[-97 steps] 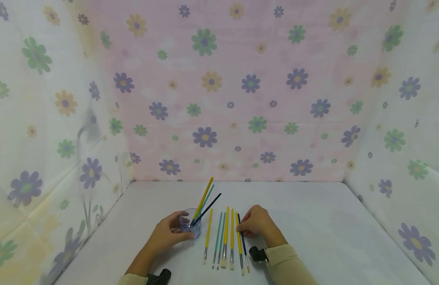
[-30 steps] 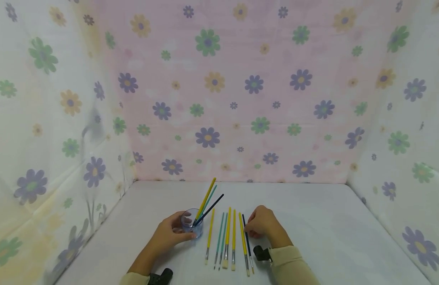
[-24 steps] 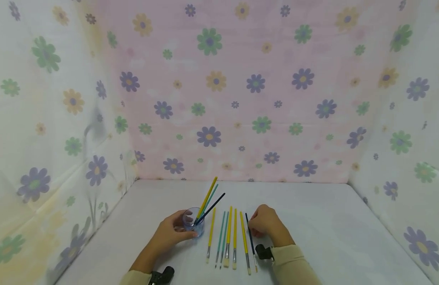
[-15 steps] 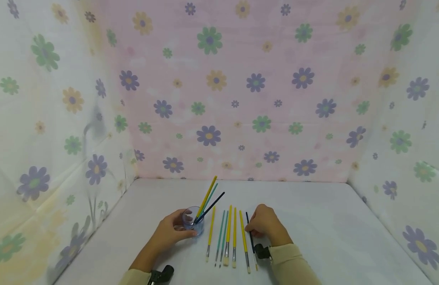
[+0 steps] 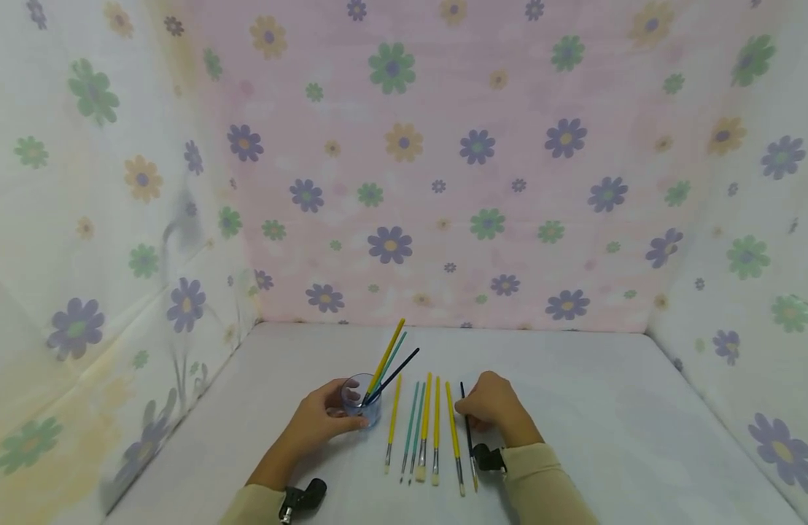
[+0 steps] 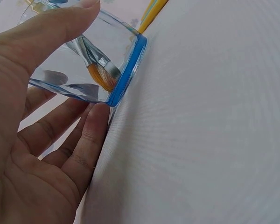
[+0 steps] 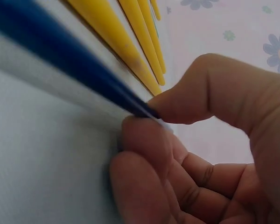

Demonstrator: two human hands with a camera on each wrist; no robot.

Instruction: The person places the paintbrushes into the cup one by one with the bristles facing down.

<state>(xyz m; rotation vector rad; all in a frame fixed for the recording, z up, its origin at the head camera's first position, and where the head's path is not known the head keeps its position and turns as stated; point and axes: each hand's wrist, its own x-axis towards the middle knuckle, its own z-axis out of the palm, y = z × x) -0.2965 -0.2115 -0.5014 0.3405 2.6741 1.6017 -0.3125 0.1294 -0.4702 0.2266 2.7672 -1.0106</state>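
Observation:
In my left hand (image 5: 319, 415) I hold a clear cup (image 6: 51, 77) with a blue base, thumb on one side and fingers on the other. A yellow paintbrush (image 5: 389, 351), a teal paintbrush (image 5: 396, 348) and a dark blue paintbrush (image 5: 402, 366) lean in it, bristles down. With thumb and forefinger, my right hand (image 5: 499, 405) pinches the handle end of another dark blue paintbrush (image 7: 74, 56). This brush lies at the right end of a row, beside a yellow paintbrush (image 5: 453, 426), its bristles toward me.
The row, spread on the white table (image 5: 614, 423), also has two teal paintbrushes (image 5: 412, 430) and several yellow ones, such as a wide yellow paintbrush (image 5: 426, 419). A flowered cloth (image 5: 443, 168) hangs behind the table and along both sides.
My right hand has gone from the rightmost yellow paintbrush to the dark blue one, which now lies further right, apart from the yellow. My left hand still holds the cup. The head view shifted slightly.

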